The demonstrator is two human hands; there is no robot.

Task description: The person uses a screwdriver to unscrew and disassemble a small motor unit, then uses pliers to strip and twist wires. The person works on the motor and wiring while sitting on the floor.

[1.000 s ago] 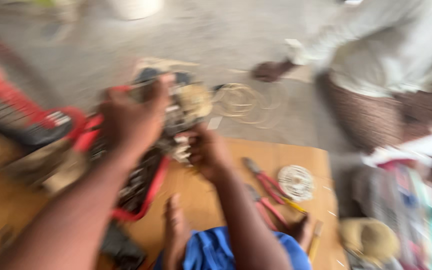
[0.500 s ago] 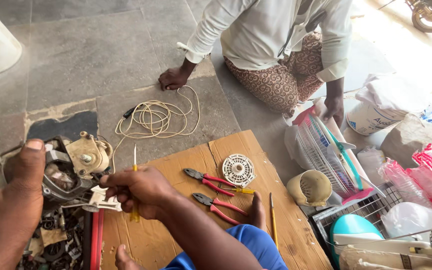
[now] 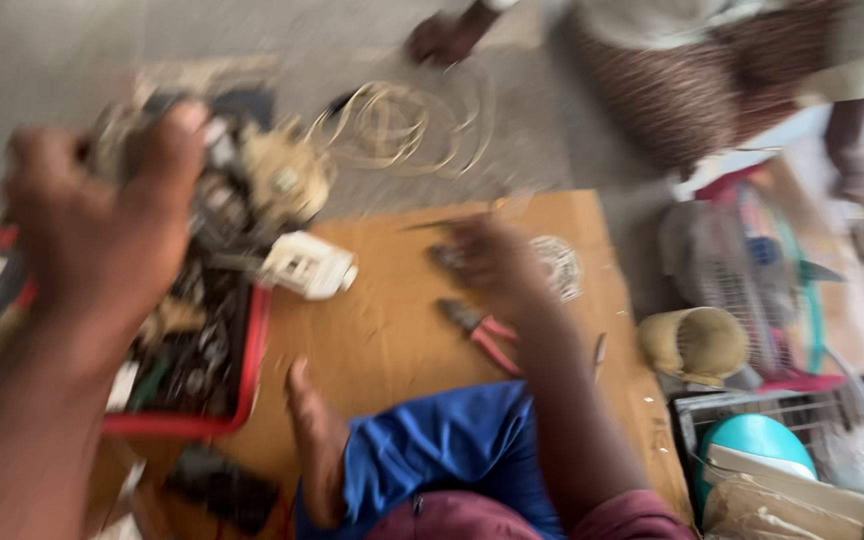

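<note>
On the tan wooden board [image 3: 392, 330] laid over the grey floor, the frame was heavily blurred. At nine o'clock the left hand [image 3: 102, 220] was closed over the top of a grey-and-cream metal motor assembly [image 3: 252, 190], fingers curled around its housing, so it was gripping that part. A white plastic block [image 3: 307, 265] jutted from the motor's lower right side, touching it. Under the motor lay a dark tray with a red rim [image 3: 252, 350], full of small dark parts too smeared to tell apart.

Near the centre, towards two o'clock from the board's middle, the right hand [image 3: 492, 265] hovered over the board with fingers bent; whether it pinched anything could not be told. Just beside it, at its three o'clock, lay a round white wire grille [image 3: 564, 268]. Below it, at six o'clock, sat red-handled pliers [image 3: 487, 335] flat on the board.

At twelve o'clock a coil of cream cable [image 3: 402, 125] lay on the floor, and beyond it another person's hand [image 3: 442, 38] rested on the ground. At four o'clock, off the board, stood a tan roll of tape [image 3: 697, 345]. A bare foot [image 3: 317, 440] and blue cloth [image 3: 442, 450] filled six o'clock.
</note>
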